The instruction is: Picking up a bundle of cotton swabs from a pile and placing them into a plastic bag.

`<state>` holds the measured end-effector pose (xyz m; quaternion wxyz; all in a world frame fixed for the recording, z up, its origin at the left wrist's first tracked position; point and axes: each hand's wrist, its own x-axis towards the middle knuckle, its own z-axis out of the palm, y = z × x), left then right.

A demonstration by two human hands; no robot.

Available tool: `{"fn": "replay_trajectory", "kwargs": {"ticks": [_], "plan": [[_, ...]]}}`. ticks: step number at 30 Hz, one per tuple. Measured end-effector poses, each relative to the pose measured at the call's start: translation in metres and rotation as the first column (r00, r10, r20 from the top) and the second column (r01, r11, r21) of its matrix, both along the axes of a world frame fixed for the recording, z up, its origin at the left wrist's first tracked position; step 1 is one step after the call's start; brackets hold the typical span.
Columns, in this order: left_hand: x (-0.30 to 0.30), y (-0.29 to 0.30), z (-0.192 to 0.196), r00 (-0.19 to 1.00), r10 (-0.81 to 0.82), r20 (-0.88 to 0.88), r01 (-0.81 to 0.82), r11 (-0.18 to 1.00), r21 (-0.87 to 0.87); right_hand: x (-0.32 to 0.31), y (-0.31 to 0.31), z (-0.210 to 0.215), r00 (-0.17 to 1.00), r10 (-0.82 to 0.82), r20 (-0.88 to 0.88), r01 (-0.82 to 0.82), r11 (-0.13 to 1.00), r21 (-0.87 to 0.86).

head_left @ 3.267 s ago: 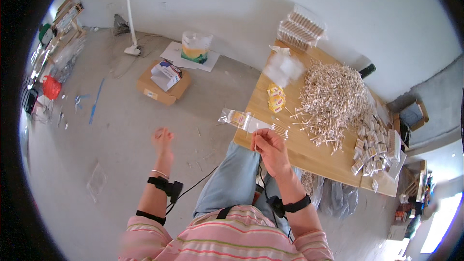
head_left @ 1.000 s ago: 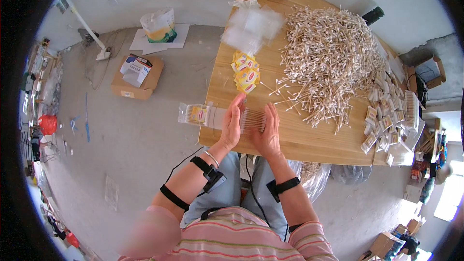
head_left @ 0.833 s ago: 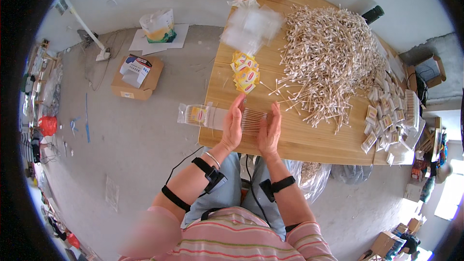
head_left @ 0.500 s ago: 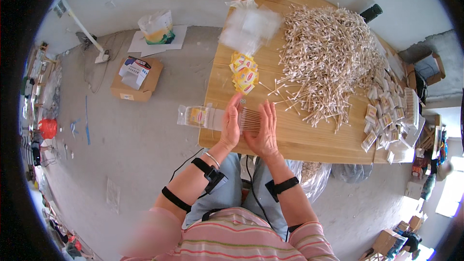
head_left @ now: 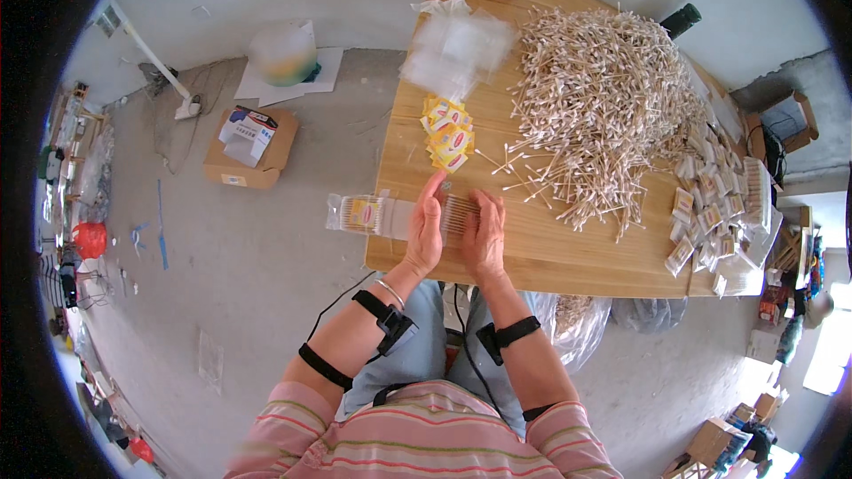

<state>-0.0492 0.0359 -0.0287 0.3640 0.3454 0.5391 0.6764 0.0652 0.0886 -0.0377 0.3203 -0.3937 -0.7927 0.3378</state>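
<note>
A bundle of cotton swabs [head_left: 457, 212] with pale wooden sticks lies on the table between my two hands. My left hand [head_left: 427, 229] is open, its fingers stretched out and its palm turned to the bundle's left side. On the other side, my right hand [head_left: 484, 235] bends its fingers round the right end of the bundle. Left of my left hand lies a clear plastic pack [head_left: 362, 213] with swabs and a yellow label in it; part of its sleeve is hidden behind that hand. Just beyond my fingertips lie yellow label cards [head_left: 448, 135] in an overlapping pile.
A large heap of loose cotton swabs [head_left: 603, 98] covers the table's middle right. Clear plastic bags [head_left: 457, 49] lie at the far left of the wooden table [head_left: 568, 262]. Small filled packs [head_left: 706, 204] are piled at the right. A cardboard box [head_left: 248, 164] stands on the floor.
My right hand's fingers have drawn in, from stretched out to bent round the bundle's end. My left hand has hardly moved, and the clear pack lies where it was.
</note>
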Motion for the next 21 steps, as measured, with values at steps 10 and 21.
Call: {"fn": "replay_trajectory", "kwargs": {"ticks": [10,21], "plan": [[0.003,0.0,-0.002,0.996,0.016,0.085,-0.017,1.0,0.011,-0.005,0.0,-0.001,0.908,-0.245,-0.339,0.157,0.951,-0.267],[-0.011,-0.007,0.002,0.99,0.062,-0.128,-0.074,0.993,-0.092,0.003,0.046,0.012,0.973,-0.186,0.137,0.144,0.952,0.27]]}}
